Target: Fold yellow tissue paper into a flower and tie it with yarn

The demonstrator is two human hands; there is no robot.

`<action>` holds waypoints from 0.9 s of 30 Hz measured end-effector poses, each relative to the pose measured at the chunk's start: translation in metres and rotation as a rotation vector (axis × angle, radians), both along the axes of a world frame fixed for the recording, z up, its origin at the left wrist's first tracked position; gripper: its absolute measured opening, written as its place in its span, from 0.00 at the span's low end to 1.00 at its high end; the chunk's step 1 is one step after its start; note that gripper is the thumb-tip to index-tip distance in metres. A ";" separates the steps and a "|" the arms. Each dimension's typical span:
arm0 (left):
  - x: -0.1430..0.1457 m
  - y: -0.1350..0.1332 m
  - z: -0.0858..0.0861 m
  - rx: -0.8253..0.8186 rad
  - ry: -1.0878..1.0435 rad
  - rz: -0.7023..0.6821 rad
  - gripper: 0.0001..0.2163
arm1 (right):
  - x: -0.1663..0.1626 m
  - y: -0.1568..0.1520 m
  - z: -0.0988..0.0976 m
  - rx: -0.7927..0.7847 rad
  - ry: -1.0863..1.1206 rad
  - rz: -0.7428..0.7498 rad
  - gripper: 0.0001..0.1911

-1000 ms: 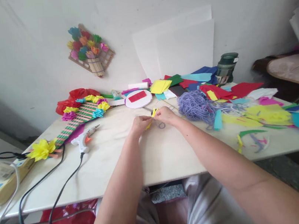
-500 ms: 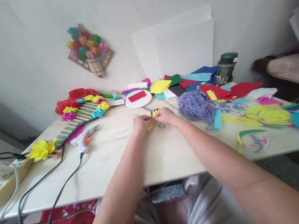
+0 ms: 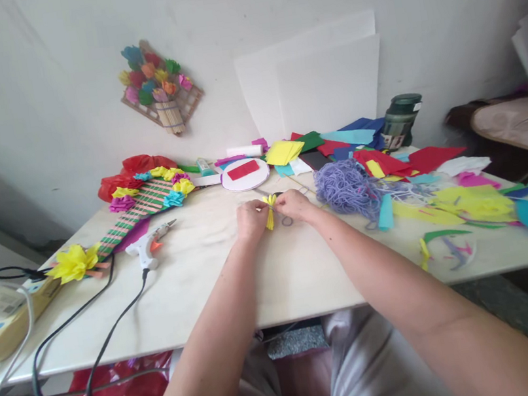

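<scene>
Between my fingertips is a gathered piece of yellow crepe paper [image 3: 270, 213], pinched narrow at its middle and fanned at both ends. My left hand [image 3: 250, 218] closes on its left side. From the right, my right hand [image 3: 294, 206] pinches the same piece. Both hands are low over the table [image 3: 208, 286]. A small grey loop [image 3: 287, 222] lies just under my right fingers, partly covered. Behind the hands, a dark object is mostly hidden, and I cannot make out its kind.
Purple yarn [image 3: 346, 185] lies right of my hands, among scattered coloured paper. A white oval disc [image 3: 246, 183] with a red strip sits behind. On the left are a glue gun [image 3: 145, 247] with its cord, a flower-trimmed striped piece [image 3: 134, 212] and a power strip [image 3: 18, 314]. A dark jar [image 3: 400, 121] stands at the back.
The yellow crepe paper has turned more upright, and its folded ends now show fanned above and below the pinch. My hands have stayed in nearly the same place.
</scene>
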State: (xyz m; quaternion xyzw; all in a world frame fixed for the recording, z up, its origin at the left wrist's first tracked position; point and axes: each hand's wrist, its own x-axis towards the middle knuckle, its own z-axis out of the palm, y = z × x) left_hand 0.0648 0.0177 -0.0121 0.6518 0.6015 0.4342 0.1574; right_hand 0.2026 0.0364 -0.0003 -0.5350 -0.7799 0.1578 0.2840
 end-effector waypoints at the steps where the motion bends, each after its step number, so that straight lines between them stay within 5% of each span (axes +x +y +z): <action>1: 0.000 0.000 0.000 0.012 0.016 -0.003 0.08 | 0.000 0.000 0.000 -0.007 0.004 0.001 0.09; 16: 0.000 -0.001 0.000 0.031 0.156 0.021 0.06 | 0.001 0.000 -0.002 -0.050 0.016 0.027 0.15; 21: 0.002 0.000 0.001 0.117 0.075 -0.077 0.05 | -0.001 0.002 -0.004 -0.073 0.073 0.042 0.11; 27: 0.000 0.002 -0.001 0.027 0.057 -0.115 0.06 | -0.001 0.004 -0.008 -0.119 0.136 0.077 0.09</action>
